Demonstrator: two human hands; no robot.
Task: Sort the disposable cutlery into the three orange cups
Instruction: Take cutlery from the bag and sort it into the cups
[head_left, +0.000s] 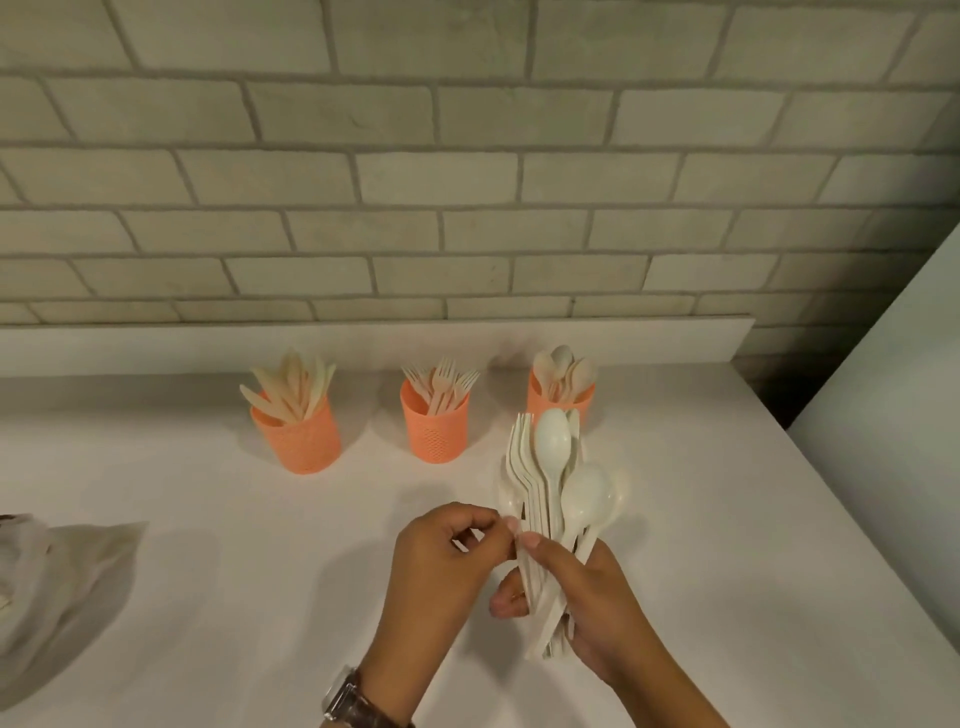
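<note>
right hand (597, 597): fingers clamped round cutlery bundle (550, 478), over table (208, 571).
left hand (441, 561): fingers pinching a handle in it.
cups: knife cup (298, 439), fork cup (436, 431), spoon cup (540, 402), in row behind.

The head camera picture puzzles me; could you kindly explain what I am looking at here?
There is no machine here: a person wears a camera on the head, looking down at their own hands. The right hand grips a bundle of white forks and spoons. The left hand, with a wristwatch, pinches a piece at its edge. On the white counter stand three orange cups: the left cup holds knives, the middle cup forks, the right cup spoons. A pale cloth lies at the left edge.
</note>
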